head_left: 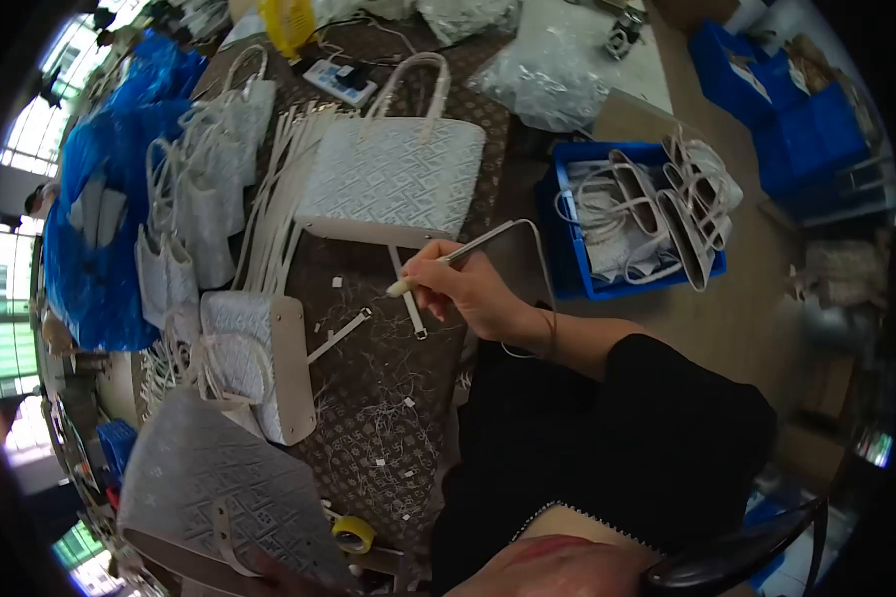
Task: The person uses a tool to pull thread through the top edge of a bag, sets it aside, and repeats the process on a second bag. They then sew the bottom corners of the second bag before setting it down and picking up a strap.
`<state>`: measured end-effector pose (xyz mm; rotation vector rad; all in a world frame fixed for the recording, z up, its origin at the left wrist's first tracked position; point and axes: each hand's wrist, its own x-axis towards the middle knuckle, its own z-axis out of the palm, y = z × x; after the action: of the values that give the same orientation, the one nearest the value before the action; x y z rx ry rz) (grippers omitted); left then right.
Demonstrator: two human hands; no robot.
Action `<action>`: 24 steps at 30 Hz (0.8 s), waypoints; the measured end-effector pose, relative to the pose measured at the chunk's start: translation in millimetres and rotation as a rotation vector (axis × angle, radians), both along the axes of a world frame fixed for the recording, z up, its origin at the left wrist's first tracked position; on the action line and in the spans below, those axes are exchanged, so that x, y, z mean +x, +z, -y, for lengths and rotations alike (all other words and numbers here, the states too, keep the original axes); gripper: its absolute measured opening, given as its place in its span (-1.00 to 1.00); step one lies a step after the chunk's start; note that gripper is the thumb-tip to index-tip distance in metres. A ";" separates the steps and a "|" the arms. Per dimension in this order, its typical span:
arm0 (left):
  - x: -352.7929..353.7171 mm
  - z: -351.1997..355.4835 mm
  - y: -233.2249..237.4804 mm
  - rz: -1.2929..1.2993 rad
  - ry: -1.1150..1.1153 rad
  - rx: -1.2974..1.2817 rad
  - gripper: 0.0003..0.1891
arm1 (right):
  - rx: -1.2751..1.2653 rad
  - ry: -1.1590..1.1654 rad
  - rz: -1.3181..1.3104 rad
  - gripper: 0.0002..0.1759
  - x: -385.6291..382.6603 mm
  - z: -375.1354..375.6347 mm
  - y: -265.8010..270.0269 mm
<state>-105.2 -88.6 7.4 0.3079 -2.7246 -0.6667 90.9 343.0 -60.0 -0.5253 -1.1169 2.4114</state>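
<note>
My right hand (pixel 463 289) is closed around a slim, pen-like metal tool (pixel 483 242) with a thin cord running from its rear end. A pale cover sits on one fingertip, and the tool's working tip cannot be made out. Just beyond the hand stands a white patterned tote bag (pixel 393 174); a narrow strap (pixel 406 298) with a small buckle extends from it below the fingers. Close to the camera at lower left is a grey patterned bag (pixel 219 488), tilted. Beside it, a dim brownish patch may be my left hand (pixel 294 579); no fingers are discernible there.
Another white bag (pixel 239 353) lies on its side, with smaller bags (pixel 204 199) behind it. A blue crate (pixel 592 289) holds more bags at right. Thread scraps (pixel 378 428) cover the brown patterned tabletop (pixel 343 383). A power strip (pixel 338 83) and yellow tape roll (pixel 353 534) lie there.
</note>
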 end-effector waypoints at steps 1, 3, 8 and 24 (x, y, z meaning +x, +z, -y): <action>-20.6 -28.1 17.1 0.015 -0.049 -0.145 -0.63 | -0.024 -0.016 -0.022 -0.83 3.3 -6.2 -1.0; 13.2 -83.6 46.6 0.016 -0.140 -0.430 -0.65 | -0.036 -0.067 -0.052 -0.83 17.9 -19.3 3.2; -51.8 -250.7 43.7 -0.708 -0.772 -0.622 -0.75 | 0.011 -0.147 -0.138 -0.85 57.2 -69.3 13.8; -26.0 -599.7 -230.9 -0.069 -1.231 -0.913 -0.78 | 0.114 -0.252 -0.028 -0.91 97.2 -149.8 3.6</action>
<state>-131.2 511.1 -223.4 -1.5936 -2.5367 0.4056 188.1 492.8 -56.4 -0.5574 -1.0978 2.1205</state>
